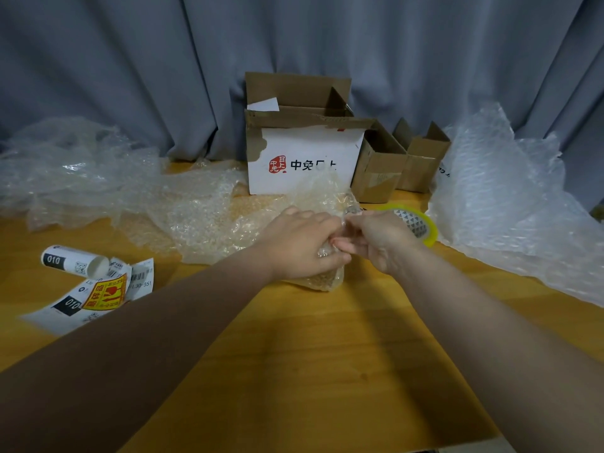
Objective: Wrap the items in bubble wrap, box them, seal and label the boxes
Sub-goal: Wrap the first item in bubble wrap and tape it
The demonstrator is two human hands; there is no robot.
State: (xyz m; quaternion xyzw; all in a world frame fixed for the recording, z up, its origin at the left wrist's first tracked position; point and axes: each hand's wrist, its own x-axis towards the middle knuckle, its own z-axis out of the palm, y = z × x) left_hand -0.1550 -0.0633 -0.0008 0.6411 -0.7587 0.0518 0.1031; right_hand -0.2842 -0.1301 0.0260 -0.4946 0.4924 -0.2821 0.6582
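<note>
While two hands grip bubble wrap, three boxes stand behind.

**My bare arms and hands**

Both of my forearms are bare right up to the frame's lower edge: I see no sleeve, cuff or glove on either. My left hand and my right hand carry no ring, and no watch or band shows at either wrist. My fingers are uncovered, the nails short and plain where I can see them. My left forearm lies in shadow.
</note>
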